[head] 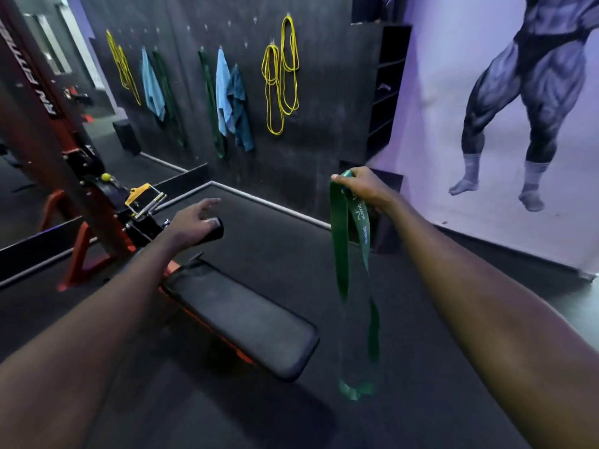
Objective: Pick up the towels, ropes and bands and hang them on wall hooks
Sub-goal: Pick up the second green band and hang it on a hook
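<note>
**While a green band dangles from the right hand, the wall beyond is already hung**

Where both bare forearms reach forward from the lower edge, a black bench pad [240,315] lies between them. It is long, round-cornered and slightly glossy, and its orange-red support is mostly hidden beneath it. To its right the green band [340,241], a flat rubbery loop with pale lettering, hangs free above the dark matte floor [421,351]; its lower end is blurred. The right hand [363,186] pinches the loop's top between thumb and curled fingers. The left hand [191,222] is open, fingers spread and relaxed, holding nothing. It hovers at a black roller [215,233], and I cannot tell whether it touches it. Just beyond stand a yellow handle [142,196] and the slanted red machine frame [48,131], cut off at the left edge. Farther back, small hooks [205,27] on the dark wall carry yellow ropes [275,89], light blue towels [222,89], a teal towel [240,111] and dark green bands [210,102], these hard to pick out against the wall. A dark shelf unit [389,85] fills the corner beside a pale mural [534,92] of muscular legs, cropped at the top.
</note>
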Motion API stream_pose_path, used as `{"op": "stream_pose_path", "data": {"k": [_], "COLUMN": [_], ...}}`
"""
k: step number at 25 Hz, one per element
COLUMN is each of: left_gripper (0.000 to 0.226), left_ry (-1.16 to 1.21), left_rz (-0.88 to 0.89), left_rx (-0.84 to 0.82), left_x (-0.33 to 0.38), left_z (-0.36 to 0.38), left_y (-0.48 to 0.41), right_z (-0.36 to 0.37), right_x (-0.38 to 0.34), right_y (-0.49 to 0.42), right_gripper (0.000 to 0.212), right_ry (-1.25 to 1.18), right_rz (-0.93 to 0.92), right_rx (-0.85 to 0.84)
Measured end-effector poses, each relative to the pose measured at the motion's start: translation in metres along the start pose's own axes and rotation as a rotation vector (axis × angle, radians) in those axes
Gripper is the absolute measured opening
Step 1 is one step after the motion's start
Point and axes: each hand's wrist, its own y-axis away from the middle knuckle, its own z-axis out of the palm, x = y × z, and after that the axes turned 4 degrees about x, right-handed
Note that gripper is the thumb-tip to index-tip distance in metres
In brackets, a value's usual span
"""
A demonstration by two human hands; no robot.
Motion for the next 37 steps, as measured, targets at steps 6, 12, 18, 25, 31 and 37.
{"op": "stream_pose_path", "data": {"k": [6, 12, 18, 25, 31, 37], "left_gripper": [0.058, 0.055, 0.055, 0.052, 0.055, 0.059], "left_ry": [-0.043, -0.016, 0.026, 0.008, -0.035, -0.098], "left_rz": [0.030, 0.052, 0.011, -0.022, -0.092, -0.160], "left_rx": [0.064, 0.117, 0.158, 0.216, 0.292, 0.319], "left_x": [0.057, 0.076, 0.098, 0.104, 0.089, 0.035], "left_z": [0.026, 0.050, 0.065, 0.095, 0.100, 0.083], "left_y": [-0.083, -0.199, -0.325, -0.472, -0.599, -0.729], "right_z": [-0.055, -0.073, -0.095, -0.096, -0.069, -0.009], "right_x": [0.008, 0.037, 0.037, 0.035, 0.020, 0.000], "right_y": [-0.081, -0.212, -0.335, -0.521, -0.682, -0.832], "right_gripper": [0.055, 0.042, 0.011, 0.015, 0.026, 0.016], "right_ry": [-0.024, 0.028, 0.029, 0.002, -0.059, -0.050], "right_rz": [-0.071, -0.090, -0.161, -0.262, -0.320, -0.360], "right_rx": [-0.034, 0.010, 0.019, -0.042, -0.093, -0.100]}}
